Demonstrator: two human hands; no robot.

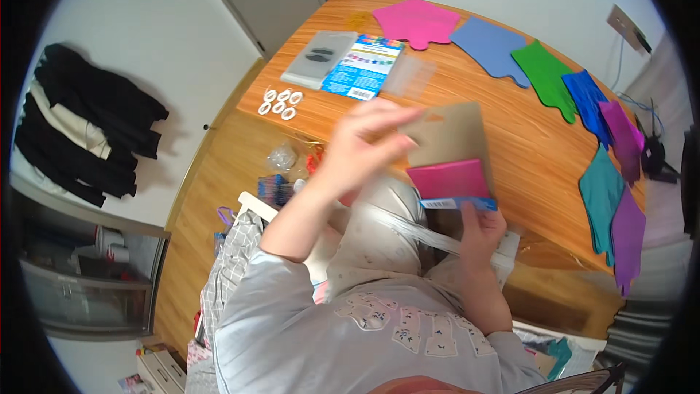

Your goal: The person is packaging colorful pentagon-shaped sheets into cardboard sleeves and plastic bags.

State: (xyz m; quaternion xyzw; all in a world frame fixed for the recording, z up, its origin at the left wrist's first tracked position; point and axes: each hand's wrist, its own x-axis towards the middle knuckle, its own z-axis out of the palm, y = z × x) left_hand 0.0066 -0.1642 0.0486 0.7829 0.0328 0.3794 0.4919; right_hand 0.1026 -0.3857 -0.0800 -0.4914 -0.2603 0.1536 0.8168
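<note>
In my right hand [481, 228] is a flat brown cardboard package [453, 128], pinched at its lower corner. A hanging slot shows near its top. A folded pink piece [448, 179] lies across its lower half, above a blue strip with a barcode. My left hand [368, 138] is raised beside the package's upper left edge, fingers apart, and nothing shows in it. Whether its fingertips touch the cardboard I cannot tell. Both hands are over my lap, at the near edge of the wooden table [525, 175].
Coloured cut-out pieces, including a pink one [417, 22] and a green one [543, 76], line the table's far and right edges. A blue printed card [362, 66], a clear plastic sleeve [310, 66] and several white rings [281, 102] lie at the left. Dark clothes [95, 109] hang on the wall.
</note>
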